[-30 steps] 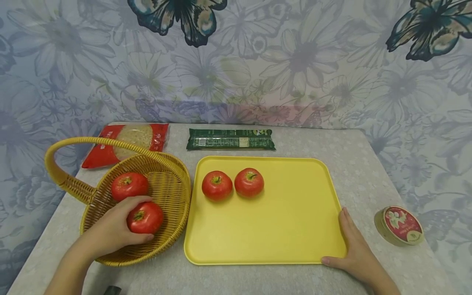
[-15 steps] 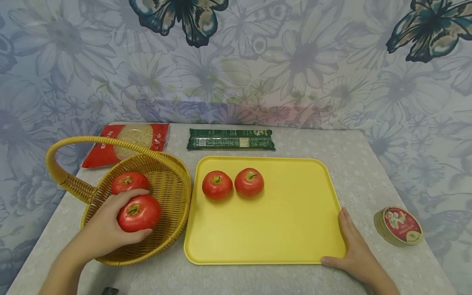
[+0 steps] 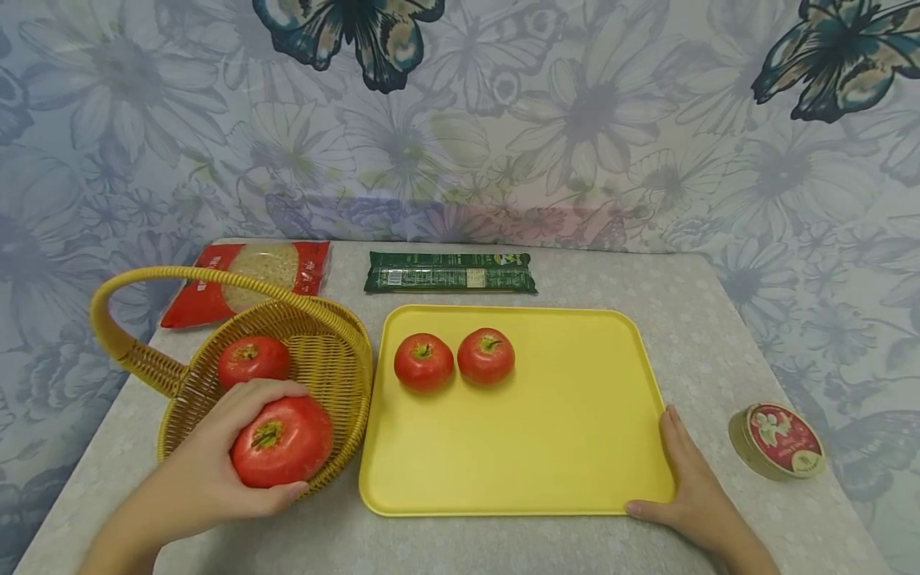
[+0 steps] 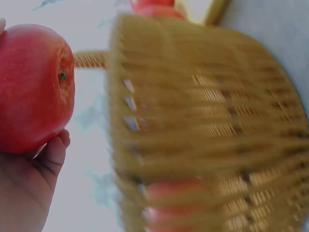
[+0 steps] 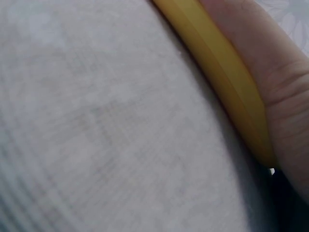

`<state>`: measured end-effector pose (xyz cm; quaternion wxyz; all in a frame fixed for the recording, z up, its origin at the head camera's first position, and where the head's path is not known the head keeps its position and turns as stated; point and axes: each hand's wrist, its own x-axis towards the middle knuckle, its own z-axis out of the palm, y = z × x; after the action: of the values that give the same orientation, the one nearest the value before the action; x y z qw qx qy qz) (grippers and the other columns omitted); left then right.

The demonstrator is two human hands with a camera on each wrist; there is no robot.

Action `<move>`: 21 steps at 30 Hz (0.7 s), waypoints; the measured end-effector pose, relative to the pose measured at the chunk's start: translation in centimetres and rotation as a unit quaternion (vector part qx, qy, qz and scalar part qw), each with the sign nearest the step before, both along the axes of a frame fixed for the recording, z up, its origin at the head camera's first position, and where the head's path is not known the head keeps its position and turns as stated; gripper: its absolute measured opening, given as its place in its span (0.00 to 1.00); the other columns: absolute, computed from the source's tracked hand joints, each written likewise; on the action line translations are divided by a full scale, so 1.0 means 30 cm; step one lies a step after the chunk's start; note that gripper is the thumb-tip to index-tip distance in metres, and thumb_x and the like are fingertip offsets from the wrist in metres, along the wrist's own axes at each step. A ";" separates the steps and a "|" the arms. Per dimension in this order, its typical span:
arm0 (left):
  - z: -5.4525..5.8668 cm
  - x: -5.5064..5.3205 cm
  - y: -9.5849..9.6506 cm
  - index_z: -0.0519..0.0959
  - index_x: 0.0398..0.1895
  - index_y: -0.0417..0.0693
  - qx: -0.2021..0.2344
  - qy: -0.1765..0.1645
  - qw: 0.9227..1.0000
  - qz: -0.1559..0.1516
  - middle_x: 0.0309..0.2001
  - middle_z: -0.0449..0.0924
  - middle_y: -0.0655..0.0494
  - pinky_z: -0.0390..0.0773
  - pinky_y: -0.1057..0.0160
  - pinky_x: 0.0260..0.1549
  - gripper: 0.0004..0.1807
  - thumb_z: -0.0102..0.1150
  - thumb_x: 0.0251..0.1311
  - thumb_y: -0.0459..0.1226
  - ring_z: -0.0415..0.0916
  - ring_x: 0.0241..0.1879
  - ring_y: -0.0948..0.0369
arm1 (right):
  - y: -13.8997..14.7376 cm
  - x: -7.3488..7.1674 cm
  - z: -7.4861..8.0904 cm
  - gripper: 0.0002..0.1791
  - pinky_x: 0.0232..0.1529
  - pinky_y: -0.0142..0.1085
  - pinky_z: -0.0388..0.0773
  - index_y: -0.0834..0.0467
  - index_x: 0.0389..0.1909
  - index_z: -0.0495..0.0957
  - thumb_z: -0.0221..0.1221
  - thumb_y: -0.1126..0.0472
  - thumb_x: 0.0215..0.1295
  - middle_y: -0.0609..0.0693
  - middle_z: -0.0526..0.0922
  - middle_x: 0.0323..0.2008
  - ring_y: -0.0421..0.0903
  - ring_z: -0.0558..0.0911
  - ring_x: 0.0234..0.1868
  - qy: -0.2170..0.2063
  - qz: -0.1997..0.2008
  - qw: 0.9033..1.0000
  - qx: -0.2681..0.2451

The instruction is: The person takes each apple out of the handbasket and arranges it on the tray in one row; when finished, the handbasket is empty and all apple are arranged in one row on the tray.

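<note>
The left hand (image 3: 216, 455) holds a big, round, shiny red tomato (image 3: 283, 442), with the thumb on one side and the fingers on the other. The tomato is up above the yellow-brown woven basket (image 3: 327, 371), and the left wrist view shows a gap between them. One more red tomato (image 3: 253, 359) sits inside the basket.

The right hand (image 3: 693, 483) is spread wide, with its thumb and fingers touching the near right corner of the flat yellow tray (image 3: 539, 435). Two red tomatoes (image 3: 485, 355) sit side by side on the tray, near its far left corner.

On the pale grey desk (image 3: 431, 547), a long green packet (image 3: 450, 273) lies behind the tray. A red bag with a clear window (image 3: 259, 267) is behind the basket. A round tin with a red lid (image 3: 779, 441) is to the right of the right hand.
</note>
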<state>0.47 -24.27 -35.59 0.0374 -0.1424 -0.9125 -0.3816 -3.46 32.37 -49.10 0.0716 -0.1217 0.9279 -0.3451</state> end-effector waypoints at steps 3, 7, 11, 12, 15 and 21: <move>0.017 0.001 0.036 0.70 0.63 0.64 -0.008 0.018 1.000 -0.021 0.58 0.71 0.70 0.80 0.68 0.41 0.50 0.86 0.30 0.41 0.67 0.54 0.71 | 0.003 0.001 -0.004 0.76 0.74 0.65 0.32 0.52 0.79 0.28 0.78 0.48 0.43 0.58 0.29 0.80 0.70 0.37 0.78 0.003 0.001 1.000 -0.001; 0.041 -0.004 0.094 0.70 0.63 0.65 -0.007 0.022 0.998 -0.054 0.58 0.72 0.70 0.80 0.67 0.43 0.49 0.86 0.32 0.45 0.67 0.54 0.71 | 0.005 0.004 -0.010 0.76 0.77 0.45 0.27 0.52 0.79 0.29 0.78 0.48 0.42 0.58 0.30 0.80 0.68 0.37 0.78 0.015 0.002 1.000 0.003; 0.061 -0.011 0.160 0.70 0.63 0.69 -0.009 0.024 0.997 -0.077 0.58 0.72 0.71 0.81 0.65 0.45 0.47 0.84 0.34 0.50 0.67 0.55 0.71 | 0.004 0.006 -0.014 0.76 0.67 0.20 0.25 0.54 0.79 0.30 0.78 0.48 0.41 0.59 0.31 0.80 0.66 0.38 0.79 0.034 0.005 0.999 0.011; 0.064 -0.013 0.176 0.70 0.63 0.70 -0.013 0.027 0.996 -0.078 0.58 0.71 0.73 0.81 0.65 0.45 0.47 0.84 0.34 0.51 0.67 0.55 0.72 | 0.004 0.006 -0.014 0.76 0.66 0.19 0.26 0.54 0.79 0.30 0.78 0.48 0.41 0.59 0.32 0.80 0.66 0.38 0.79 0.036 0.005 0.999 0.012; 0.071 -0.023 0.215 0.69 0.64 0.71 -0.015 0.032 0.996 -0.077 0.59 0.71 0.72 0.81 0.63 0.46 0.48 0.84 0.33 0.51 0.67 0.56 0.71 | 0.002 0.005 -0.011 0.76 0.66 0.19 0.26 0.54 0.79 0.31 0.78 0.48 0.41 0.59 0.32 0.80 0.66 0.38 0.79 0.038 0.004 0.999 0.010; 0.086 -0.056 0.297 0.68 0.64 0.74 0.013 0.004 0.999 -0.050 0.59 0.69 0.73 0.81 0.61 0.46 0.48 0.83 0.34 0.52 0.67 0.57 0.71 | -0.003 0.007 -0.009 0.76 0.71 0.27 0.24 0.54 0.79 0.31 0.78 0.47 0.42 0.59 0.32 0.80 0.68 0.39 0.78 0.031 0.001 1.000 0.005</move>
<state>-1.21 -15.35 -33.02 0.0235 -0.1885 -0.8992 -0.3942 -3.26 32.27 -49.36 0.0435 -0.1327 0.9312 -0.3367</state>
